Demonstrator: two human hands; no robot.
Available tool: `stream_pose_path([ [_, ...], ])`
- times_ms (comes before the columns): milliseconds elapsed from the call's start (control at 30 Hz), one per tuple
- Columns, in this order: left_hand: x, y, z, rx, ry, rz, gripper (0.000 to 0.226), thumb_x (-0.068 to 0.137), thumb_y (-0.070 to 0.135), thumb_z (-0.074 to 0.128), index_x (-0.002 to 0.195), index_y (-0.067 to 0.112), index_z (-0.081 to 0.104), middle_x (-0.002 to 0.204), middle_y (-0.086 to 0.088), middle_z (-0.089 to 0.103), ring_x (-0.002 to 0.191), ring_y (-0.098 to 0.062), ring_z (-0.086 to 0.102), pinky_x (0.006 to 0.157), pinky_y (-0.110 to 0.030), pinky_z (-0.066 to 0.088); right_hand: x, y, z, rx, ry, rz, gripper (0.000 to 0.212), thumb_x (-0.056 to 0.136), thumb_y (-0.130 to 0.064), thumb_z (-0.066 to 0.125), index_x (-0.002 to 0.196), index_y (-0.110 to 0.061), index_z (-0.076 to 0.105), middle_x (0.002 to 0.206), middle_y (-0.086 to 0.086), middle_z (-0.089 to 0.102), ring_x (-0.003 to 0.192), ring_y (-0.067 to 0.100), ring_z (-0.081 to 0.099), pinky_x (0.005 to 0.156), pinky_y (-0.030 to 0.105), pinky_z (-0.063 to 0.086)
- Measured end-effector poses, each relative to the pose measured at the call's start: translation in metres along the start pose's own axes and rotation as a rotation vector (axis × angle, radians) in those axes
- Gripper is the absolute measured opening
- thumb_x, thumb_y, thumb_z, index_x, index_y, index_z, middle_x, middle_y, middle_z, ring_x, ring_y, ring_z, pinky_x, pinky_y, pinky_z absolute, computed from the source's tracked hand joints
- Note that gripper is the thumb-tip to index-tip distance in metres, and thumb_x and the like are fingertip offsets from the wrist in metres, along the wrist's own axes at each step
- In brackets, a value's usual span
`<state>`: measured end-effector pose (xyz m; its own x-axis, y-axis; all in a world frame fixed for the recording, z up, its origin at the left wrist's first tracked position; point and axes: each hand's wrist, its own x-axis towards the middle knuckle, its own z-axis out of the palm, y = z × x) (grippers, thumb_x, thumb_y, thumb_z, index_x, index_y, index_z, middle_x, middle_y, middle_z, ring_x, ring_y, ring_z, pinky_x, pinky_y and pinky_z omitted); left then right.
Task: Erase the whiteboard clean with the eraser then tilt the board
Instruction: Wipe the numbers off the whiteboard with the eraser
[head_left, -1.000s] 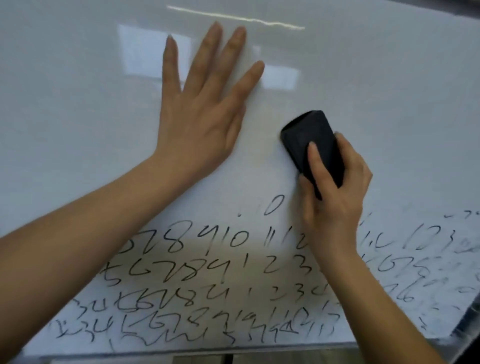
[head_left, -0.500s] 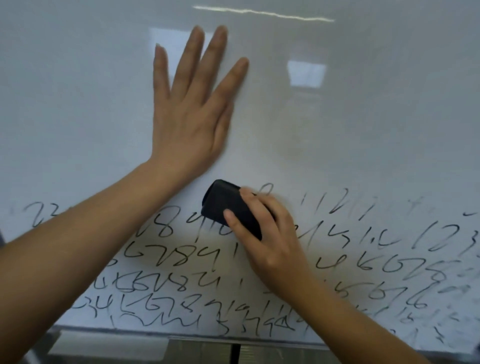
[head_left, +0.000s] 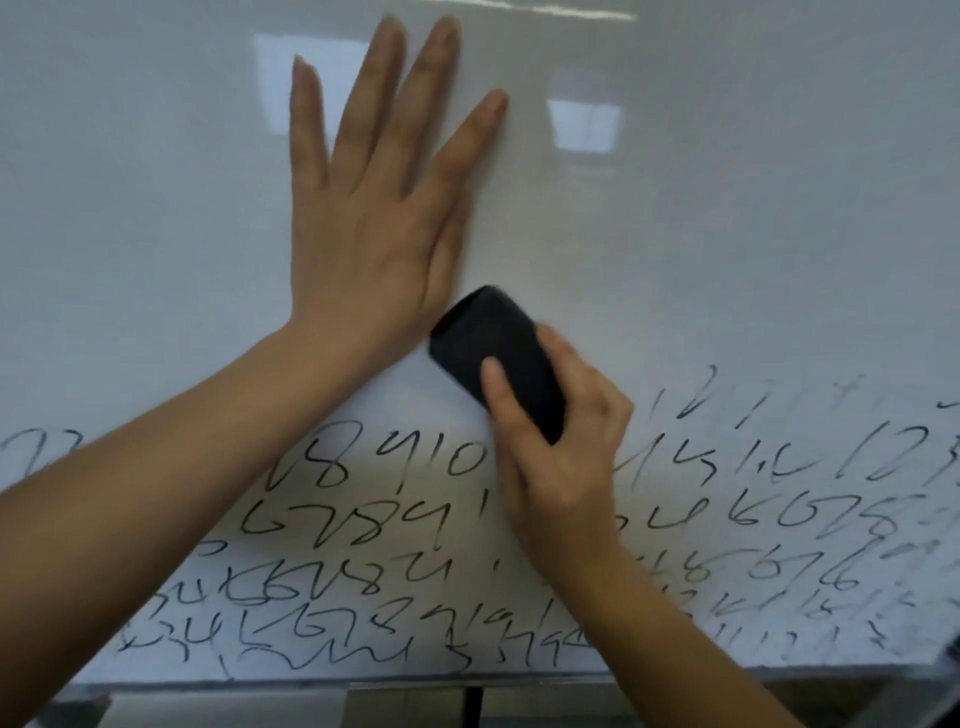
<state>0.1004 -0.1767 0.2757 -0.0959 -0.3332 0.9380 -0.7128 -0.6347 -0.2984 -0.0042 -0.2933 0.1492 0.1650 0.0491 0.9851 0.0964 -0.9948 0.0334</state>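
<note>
I judge the wipe about half done: the upper whiteboard (head_left: 727, 218) is clean, while rows of black numbers (head_left: 363, 525) fill the lower part; the tilt is not yet begun. My left hand (head_left: 374, 223) presses flat, fingers straight and spread. My right hand (head_left: 561, 447) grips the black eraser (head_left: 493, 348) just beside the left wrist, above the top row, its long axis pointing up and left.

whiteboard (head_left: 727, 234) cut off on three sides, writing (head_left: 810, 587) smeared at lower right, eraser (head_left: 483, 348) partly hidden by fingers
</note>
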Motion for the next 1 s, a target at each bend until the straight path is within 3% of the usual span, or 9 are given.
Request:
stream_pose_path([
  [200,-0.003,0.0,-0.002,-0.032,0.015,0.039,0.043,0.104,0.017,0.037,0.146,0.009,0.041,0.151,-0.024,0.036,0.139,-0.047,0.03,0.109,-0.07,0.013,-0.025,-0.019,0.017,0.044,-0.054,-0.156,0.04,0.091,-0.003,0.063,0.127,-0.013,0.051,0.136,0.02,0.039,0.116,0.032,0.043,0.102,0.036,0.041],
  [367,-0.007,0.001,0.002,-0.05,0.006,0.107,0.042,0.105,0.019,0.037,0.146,0.01,0.043,0.151,-0.024,0.036,0.139,-0.046,0.031,0.11,-0.067,0.016,0.002,0.012,-0.009,-0.11,0.087,0.153,0.048,0.087,0.0,0.066,0.131,-0.013,0.053,0.133,0.032,0.044,0.11,0.044,0.045,0.103,0.024,0.026],
  [433,-0.009,0.0,0.004,-0.04,0.008,0.107,0.042,0.106,0.02,0.036,0.146,0.011,0.043,0.151,-0.023,0.036,0.139,-0.045,0.031,0.11,-0.067,0.017,0.012,0.023,-0.018,-0.135,0.17,0.259,0.041,0.088,-0.001,0.065,0.128,-0.009,0.056,0.13,0.033,0.045,0.107,0.046,0.046,0.101,0.021,0.026],
  [533,-0.009,-0.002,0.004,-0.059,0.015,0.092,0.043,0.107,0.024,0.034,0.147,0.011,0.042,0.152,-0.022,0.036,0.14,-0.044,0.031,0.11,-0.067,0.016,0.013,0.015,-0.013,-0.131,0.227,0.34,0.042,0.088,-0.001,0.065,0.128,-0.007,0.055,0.131,0.032,0.044,0.109,0.043,0.044,0.099,0.027,0.032],
  [700,-0.008,-0.005,0.002,-0.061,-0.007,0.131,0.049,0.107,0.038,0.03,0.148,0.012,0.04,0.153,-0.02,0.035,0.141,-0.044,0.03,0.109,-0.068,0.015,-0.017,-0.039,0.028,0.035,0.044,0.281,0.042,0.09,-0.017,0.066,0.131,-0.018,0.055,0.133,0.018,0.049,0.113,0.031,0.048,0.098,0.038,0.043],
  [833,-0.01,-0.005,0.004,-0.042,0.006,0.149,0.05,0.107,0.04,0.031,0.148,0.012,0.039,0.153,-0.02,0.034,0.141,-0.043,0.029,0.11,-0.067,0.014,-0.036,-0.045,0.034,0.009,0.025,-0.015,0.046,0.085,0.0,0.068,0.128,-0.016,0.059,0.136,0.018,0.04,0.114,0.03,0.043,0.095,0.035,0.045],
  [1000,-0.009,-0.003,0.006,-0.019,0.026,0.17,0.049,0.106,0.036,0.034,0.15,0.012,0.035,0.154,-0.02,0.032,0.141,-0.044,0.028,0.109,-0.068,0.014,-0.022,0.014,-0.009,-0.12,0.066,0.146,0.052,0.086,-0.001,0.067,0.132,-0.018,0.05,0.138,0.024,0.039,0.113,0.041,0.042,0.101,0.035,0.034],
])
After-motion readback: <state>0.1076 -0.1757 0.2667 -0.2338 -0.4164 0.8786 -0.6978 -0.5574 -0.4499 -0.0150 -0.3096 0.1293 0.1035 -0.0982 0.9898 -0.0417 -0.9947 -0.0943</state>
